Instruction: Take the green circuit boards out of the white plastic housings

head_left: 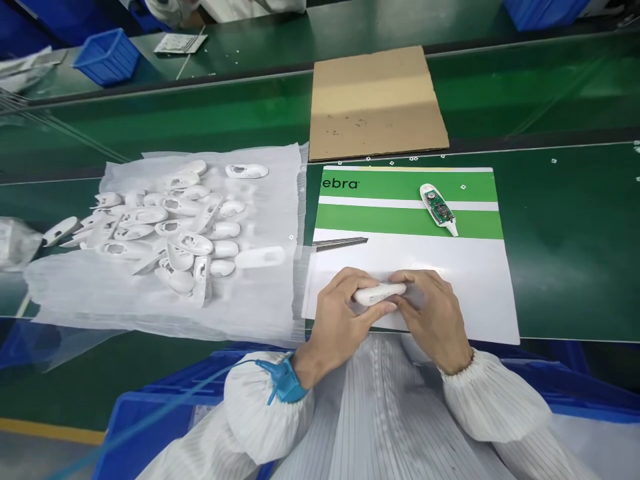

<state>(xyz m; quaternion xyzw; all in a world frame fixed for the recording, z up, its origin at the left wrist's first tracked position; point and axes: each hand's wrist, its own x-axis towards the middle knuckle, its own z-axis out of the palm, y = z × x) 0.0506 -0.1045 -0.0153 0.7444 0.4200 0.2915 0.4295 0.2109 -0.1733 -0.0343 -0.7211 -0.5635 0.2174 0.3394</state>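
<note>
Between my two hands is a white plastic thermometer-like housing point(379, 294), held over the front part of a green and white printed sheet point(410, 257). My left hand point(345, 310) grips its left end with thumb and fingers. At its right end, my right hand point(431, 310) closes thumb and fingers around the tip. Farther back on the sheet lies an open white housing half with a green circuit board point(439, 207) in it. A pair of metal tweezers point(341, 244) rests on the sheet's left edge, behind my left hand.
Left of the sheet, many white housing shells point(173, 220) lie heaped on white foam wrap point(263, 293). A cardboard piece point(377, 103) lies at the back. A blue basket point(107, 57) stands on the far bench. A blue wrist strap point(286, 380) with a cord circles my left wrist.
</note>
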